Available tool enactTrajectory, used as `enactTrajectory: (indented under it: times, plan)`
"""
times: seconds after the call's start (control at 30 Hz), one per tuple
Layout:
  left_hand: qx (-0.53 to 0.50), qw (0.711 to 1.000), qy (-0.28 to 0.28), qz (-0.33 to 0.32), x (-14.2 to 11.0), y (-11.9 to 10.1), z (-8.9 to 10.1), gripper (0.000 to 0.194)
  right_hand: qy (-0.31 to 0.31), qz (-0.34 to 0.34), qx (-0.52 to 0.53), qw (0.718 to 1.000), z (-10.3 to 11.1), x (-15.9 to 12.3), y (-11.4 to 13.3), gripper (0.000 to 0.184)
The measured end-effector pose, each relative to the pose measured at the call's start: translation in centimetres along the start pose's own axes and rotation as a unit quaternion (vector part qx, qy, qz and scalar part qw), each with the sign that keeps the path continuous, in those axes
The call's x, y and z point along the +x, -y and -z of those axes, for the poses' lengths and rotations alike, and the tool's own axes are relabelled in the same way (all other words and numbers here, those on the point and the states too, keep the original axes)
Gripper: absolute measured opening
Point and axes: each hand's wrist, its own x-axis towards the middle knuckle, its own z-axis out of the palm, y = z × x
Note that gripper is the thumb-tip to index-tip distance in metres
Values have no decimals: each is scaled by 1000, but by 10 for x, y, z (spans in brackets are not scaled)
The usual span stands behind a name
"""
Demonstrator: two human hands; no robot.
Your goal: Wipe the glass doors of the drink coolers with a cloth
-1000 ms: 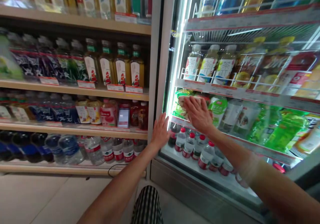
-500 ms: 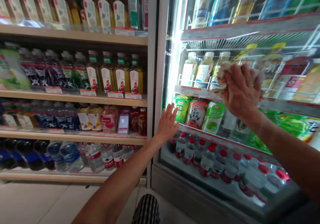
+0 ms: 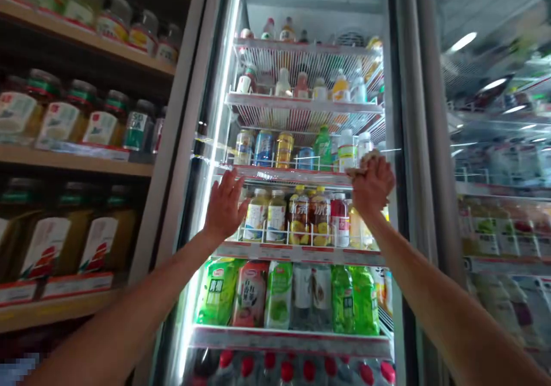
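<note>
I face a glass fridge door (image 3: 310,19) with lit shelves of bottled drinks behind it. My left hand (image 3: 224,205) lies flat on the glass near the door's left edge, fingers spread and pointing up. Against the glass further right, near the door's right edge, my right hand (image 3: 372,184) is closed round a crumpled pale cloth (image 3: 365,160). Both hands are at the height of the shelf with cans (image 3: 275,148) and tea bottles (image 3: 301,214). Green and pink drink bottles (image 3: 252,291) stand on the shelf below.
Open wooden shelves (image 3: 86,165) with bottled drinks fill the left side. A second fridge door (image 3: 495,191) with reflections stands to the right, past a grey door frame (image 3: 424,145). Red-capped bottles (image 3: 293,369) line the bottom shelf.
The view has tilted up and swung right. Both hands have risen on the glass; the right hand with the cloth went from the lower left to the upper right of the door.
</note>
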Motion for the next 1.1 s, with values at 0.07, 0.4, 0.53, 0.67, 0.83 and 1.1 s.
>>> enactTrajectory:
  times: [0.07, 0.4, 0.53, 0.67, 0.83, 1.1]
  plan:
    - [-2, 999, -25, 45, 23, 1, -11, 55, 42, 111, 21, 993, -8, -7, 33, 54]
    - [8, 998, -27, 64, 31, -4, -19, 57, -50, -21, 12, 998, -14, 55, -25, 54]
    - [9, 997, -26, 65, 32, -5, -19, 57, 20, 110, 21, 994, -27, 49, 47, 56]
    - [23, 998, 2, 66, 33, -3, -14, 56, 129, 326, 7, 936, -25, -6, 100, 56]
    - [55, 996, 26, 66, 33, 22, 9, 56, 72, 221, 14, 973, -19, 22, 50, 55]
    - [99, 991, 39, 84, 26, 65, 38, 56, 121, 277, 57, 951, -48, 3, 186, 59]
